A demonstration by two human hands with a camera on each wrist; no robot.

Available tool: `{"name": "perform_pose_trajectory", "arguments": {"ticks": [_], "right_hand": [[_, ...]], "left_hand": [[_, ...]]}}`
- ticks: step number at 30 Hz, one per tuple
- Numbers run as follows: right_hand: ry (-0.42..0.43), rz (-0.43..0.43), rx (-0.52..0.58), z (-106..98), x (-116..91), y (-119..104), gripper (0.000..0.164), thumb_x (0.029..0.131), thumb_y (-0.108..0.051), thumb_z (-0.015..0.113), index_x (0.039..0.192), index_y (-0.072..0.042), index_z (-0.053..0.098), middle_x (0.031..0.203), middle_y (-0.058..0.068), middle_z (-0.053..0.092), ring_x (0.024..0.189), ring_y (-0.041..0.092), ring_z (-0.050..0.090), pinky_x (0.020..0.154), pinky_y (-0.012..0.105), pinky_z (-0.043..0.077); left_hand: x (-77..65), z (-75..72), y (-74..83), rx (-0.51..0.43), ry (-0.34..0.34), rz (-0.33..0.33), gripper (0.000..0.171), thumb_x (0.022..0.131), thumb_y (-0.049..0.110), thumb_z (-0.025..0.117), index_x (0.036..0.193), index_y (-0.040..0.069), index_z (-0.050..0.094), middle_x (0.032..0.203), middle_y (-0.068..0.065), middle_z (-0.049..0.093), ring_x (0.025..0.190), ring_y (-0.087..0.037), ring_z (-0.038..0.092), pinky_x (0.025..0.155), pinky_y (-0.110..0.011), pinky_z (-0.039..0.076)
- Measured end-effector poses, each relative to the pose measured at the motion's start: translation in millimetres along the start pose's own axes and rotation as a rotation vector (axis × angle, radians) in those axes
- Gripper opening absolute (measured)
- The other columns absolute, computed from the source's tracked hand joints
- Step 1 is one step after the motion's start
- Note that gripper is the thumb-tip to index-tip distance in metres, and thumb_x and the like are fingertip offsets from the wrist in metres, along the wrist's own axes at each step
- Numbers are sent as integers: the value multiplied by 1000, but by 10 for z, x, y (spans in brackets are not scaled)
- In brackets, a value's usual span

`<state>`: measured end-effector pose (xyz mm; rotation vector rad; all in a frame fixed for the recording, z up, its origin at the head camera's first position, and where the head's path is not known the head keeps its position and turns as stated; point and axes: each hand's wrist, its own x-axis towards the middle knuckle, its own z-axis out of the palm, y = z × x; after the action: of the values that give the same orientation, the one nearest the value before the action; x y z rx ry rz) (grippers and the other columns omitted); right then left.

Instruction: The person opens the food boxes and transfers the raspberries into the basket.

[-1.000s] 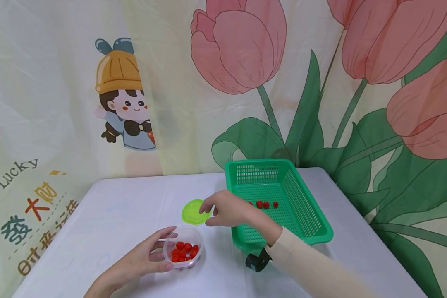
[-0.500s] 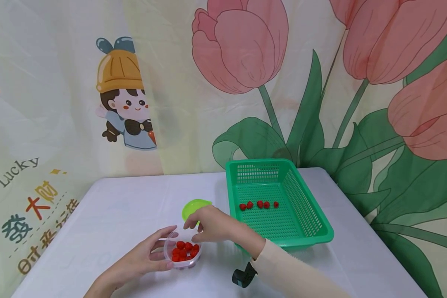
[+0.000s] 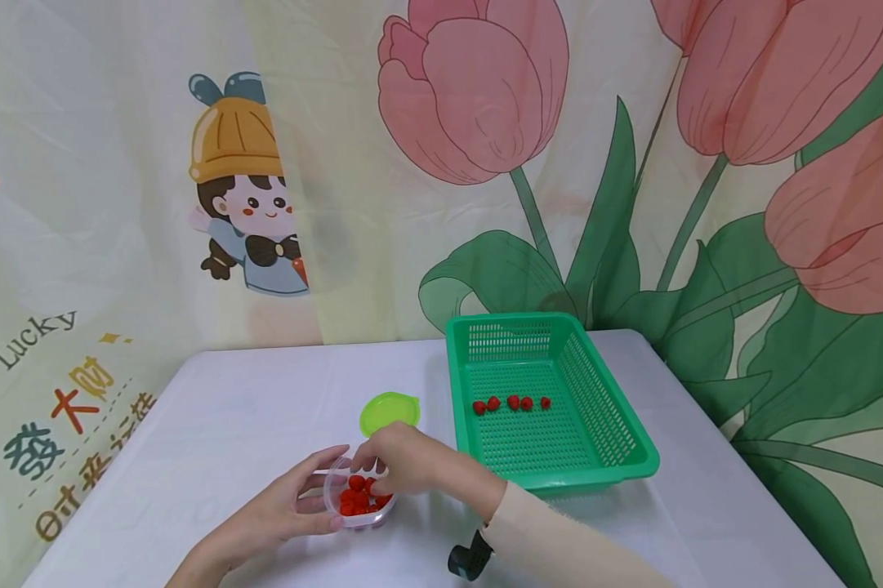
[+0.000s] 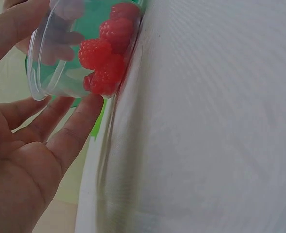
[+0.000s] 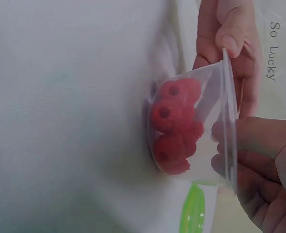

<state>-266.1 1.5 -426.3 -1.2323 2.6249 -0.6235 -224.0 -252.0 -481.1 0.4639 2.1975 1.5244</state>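
Observation:
A small clear plastic tub (image 5: 210, 90) with several red raspberries (image 3: 353, 500) in its bottom stands on the white-covered table. My left hand (image 3: 287, 505) holds it from the left, thumb on the near side and fingers round the far side. From the right, my right hand (image 3: 412, 461) dips its fingers inside the rim. Seen from the right wrist, those fingertips (image 5: 220, 131) hang loosely bent just above the raspberries, with nothing visible between them. Behind the tub lies a bright green lid (image 3: 388, 412).
To the right stands a green perforated basket (image 3: 610, 472), with several raspberries (image 3: 513, 403) in a row across its floor. A black wrist camera (image 3: 469, 559) sits at my right cuff. A printed curtain (image 3: 353, 204) hangs behind the table.
My right hand has moved left and down from over the lid's edge into the tub, uncovering the lid and the raspberries at the basket's left. The left hand and tub stay put.

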Motion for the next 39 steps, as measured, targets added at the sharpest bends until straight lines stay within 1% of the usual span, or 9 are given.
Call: {"name": "perform_pose_trajectory", "arguments": {"ticks": [2,5,11,16,21,25,31,34,39], "right_hand": [[-8,-10,-19,38,13,-11,29,91,-8,84,119,-16,81,100,-9,77,90,4,65,76,9,50],[-17,-25,-54,86,33,-26,27,91,-8,85,117,-16,82,99,-9,77,89,3,64,77,9,49],[-4,-45,-135,166,56,-34,22,91,-10,85,111,-19,84,96,-11,77,83,-2,59,78,9,46],[7,-28,-174,198,67,-49,20,90,-15,87,108,-23,85,92,-14,77,80,-3,56,77,11,44],[2,7,-217,217,84,-76,22,90,-20,88,109,-29,85,88,-19,75,83,-5,57,80,18,40],[-8,24,-209,221,79,-86,23,90,-23,88,110,-32,85,88,-22,75,87,-7,58,81,22,38],[-10,-5,-206,225,76,-49,23,89,-27,89,111,-34,84,87,-23,73,85,-7,55,79,22,37],[-13,-21,-222,232,85,-36,22,89,-31,89,110,-36,84,87,-24,72,85,-7,54,77,22,37],[-32,-32,-310,264,115,-71,18,91,-37,86,109,-38,84,87,-22,69,85,-4,54,73,21,36]], "left_hand": [[-2,-3,-6,1,-4,10,90,95,19,81,168,21,28,167,-12,35,148,-43,43,103,-25,54],[2,-6,-11,0,-11,20,90,95,19,81,168,22,28,166,-12,36,148,-42,43,104,-22,52],[12,-8,-9,10,-15,24,90,95,20,82,168,23,28,166,-11,36,148,-42,44,106,-25,53],[15,-10,-3,15,-14,21,90,95,20,81,168,23,28,167,-11,35,148,-42,43,105,-26,53],[19,-9,1,11,-13,16,91,96,19,81,168,21,26,168,-13,35,149,-43,42,105,-27,53],[20,-10,0,6,-19,24,91,96,18,80,168,21,26,168,-13,34,149,-43,42,104,-22,52],[22,-11,-10,11,-27,63,90,96,15,80,168,21,26,168,-13,35,148,-43,44,103,-21,52],[22,-14,-17,3,-32,67,90,96,14,80,168,21,26,168,-14,34,148,-43,45,103,-22,52],[18,-10,-30,-26,-43,51,91,97,13,78,169,21,23,169,-14,33,149,-42,44,103,-23,52]]}}
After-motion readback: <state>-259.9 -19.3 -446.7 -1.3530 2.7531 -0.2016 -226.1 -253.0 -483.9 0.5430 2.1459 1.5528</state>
